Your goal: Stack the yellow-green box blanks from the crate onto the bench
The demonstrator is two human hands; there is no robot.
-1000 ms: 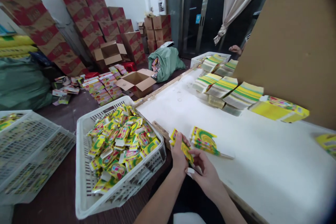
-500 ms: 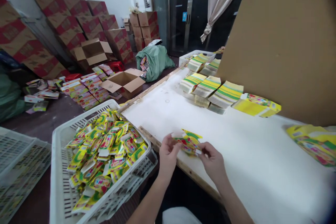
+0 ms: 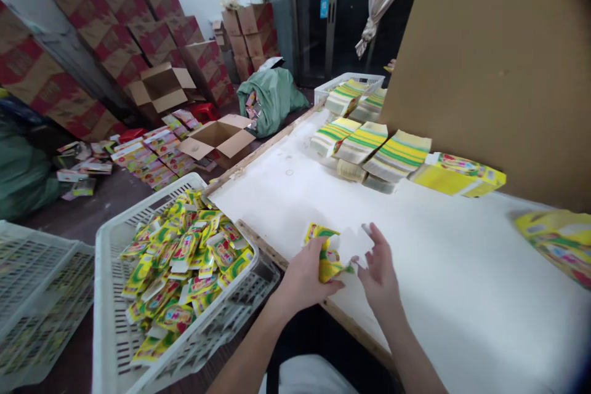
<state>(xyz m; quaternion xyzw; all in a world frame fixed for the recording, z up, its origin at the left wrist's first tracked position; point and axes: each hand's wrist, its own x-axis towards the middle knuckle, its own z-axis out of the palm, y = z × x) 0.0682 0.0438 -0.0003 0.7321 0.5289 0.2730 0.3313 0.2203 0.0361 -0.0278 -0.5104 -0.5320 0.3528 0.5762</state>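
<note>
My left hand is closed around a small yellow and green printed carton, held just above the near edge of the white table. A white part of the carton faces my right hand. That hand is beside the carton, its thumb and fingers spread apart; whether a fingertip touches the white part, I cannot tell. Left of my hands stands a white plastic basket heaped with similar small cartons.
Stacks of flat yellow-green cartons and a yellow box line the table's far side, by a large cardboard sheet. Another yellow package lies right. An open cardboard box and green sack stand on the floor.
Both hands were pinching the carton at its two ends. Now my left hand wraps around it, and my right fingers have spread and risen. The carton has turned, showing more white.
</note>
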